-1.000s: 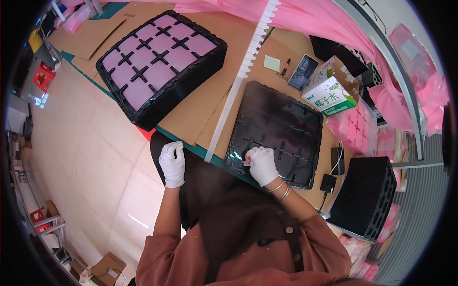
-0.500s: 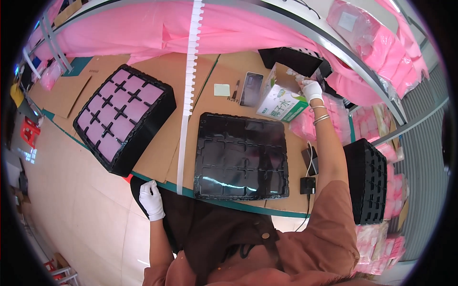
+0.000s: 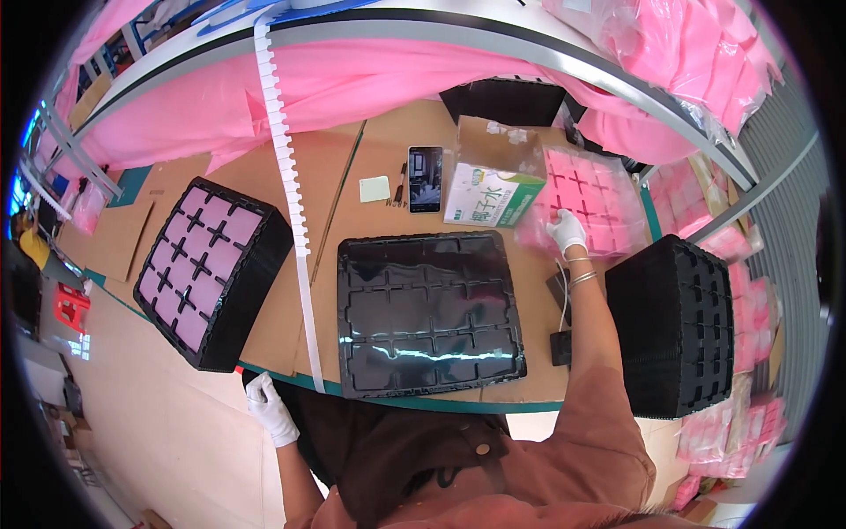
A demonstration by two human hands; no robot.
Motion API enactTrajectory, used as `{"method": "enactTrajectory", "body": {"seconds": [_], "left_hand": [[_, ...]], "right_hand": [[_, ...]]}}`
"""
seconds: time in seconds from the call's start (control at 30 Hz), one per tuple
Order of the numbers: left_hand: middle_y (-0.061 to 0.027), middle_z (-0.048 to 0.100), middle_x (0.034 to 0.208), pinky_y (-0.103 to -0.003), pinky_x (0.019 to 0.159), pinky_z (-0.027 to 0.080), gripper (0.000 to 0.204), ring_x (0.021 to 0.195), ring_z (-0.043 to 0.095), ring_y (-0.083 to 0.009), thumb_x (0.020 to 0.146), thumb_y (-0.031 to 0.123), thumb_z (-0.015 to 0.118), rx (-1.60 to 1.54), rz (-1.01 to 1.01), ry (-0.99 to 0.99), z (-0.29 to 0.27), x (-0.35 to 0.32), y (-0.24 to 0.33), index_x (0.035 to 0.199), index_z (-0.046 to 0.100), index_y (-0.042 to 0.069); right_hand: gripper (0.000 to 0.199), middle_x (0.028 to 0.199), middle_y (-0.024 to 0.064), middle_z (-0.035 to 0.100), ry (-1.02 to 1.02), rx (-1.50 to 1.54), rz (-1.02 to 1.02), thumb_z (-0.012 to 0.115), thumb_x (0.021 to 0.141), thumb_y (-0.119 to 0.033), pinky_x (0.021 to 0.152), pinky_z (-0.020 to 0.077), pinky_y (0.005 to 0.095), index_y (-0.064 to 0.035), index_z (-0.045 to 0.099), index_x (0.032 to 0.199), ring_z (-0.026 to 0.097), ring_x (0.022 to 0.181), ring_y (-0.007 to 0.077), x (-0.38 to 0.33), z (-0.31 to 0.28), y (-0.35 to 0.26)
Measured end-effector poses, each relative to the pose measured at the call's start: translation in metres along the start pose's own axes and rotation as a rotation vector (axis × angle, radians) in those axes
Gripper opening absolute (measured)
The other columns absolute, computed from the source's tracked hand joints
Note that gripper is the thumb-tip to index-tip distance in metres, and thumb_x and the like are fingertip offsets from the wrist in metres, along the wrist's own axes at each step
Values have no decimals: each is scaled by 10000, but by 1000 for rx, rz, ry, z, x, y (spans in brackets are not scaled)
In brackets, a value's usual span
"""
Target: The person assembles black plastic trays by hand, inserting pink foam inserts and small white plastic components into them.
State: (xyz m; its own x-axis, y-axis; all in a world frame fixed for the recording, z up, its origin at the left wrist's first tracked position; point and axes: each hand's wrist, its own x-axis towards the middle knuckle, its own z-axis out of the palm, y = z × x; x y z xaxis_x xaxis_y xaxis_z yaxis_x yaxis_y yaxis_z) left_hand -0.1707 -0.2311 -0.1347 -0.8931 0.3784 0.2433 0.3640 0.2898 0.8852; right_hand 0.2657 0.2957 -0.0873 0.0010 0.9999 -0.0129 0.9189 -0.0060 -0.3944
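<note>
From the head camera, the right hand point(image 3: 566, 231), gloved, arm stretched forward, gripped the near edge of a bag of pink pieces point(image 3: 589, 204) lying on the desk point(image 3: 370, 163) beyond it. The left hand point(image 3: 270, 407) hung low beside the desk's edge, fingers loosely curled, holding nothing, left of the empty black tray point(image 3: 427, 313).

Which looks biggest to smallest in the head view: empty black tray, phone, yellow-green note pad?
1. Empty black tray, by far the largest, though it also lies nearest the camera.
2. Phone.
3. Yellow-green note pad, shorter than the phone beside it at about the same distance.
</note>
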Motion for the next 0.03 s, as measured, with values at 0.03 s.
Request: {"method": "enactTrajectory", "body": {"seconds": [0.03], "left_hand": [[-83, 600, 952, -285, 807, 442, 119, 866, 544, -163, 924, 83, 554, -37, 1, -15, 1, -1, 6, 985, 614, 0]], "right_hand": [[344, 787, 80, 666, 28, -68, -18, 740, 706, -280, 741, 504, 352, -114, 645, 993, 654, 781, 233, -18, -10, -19]]}}
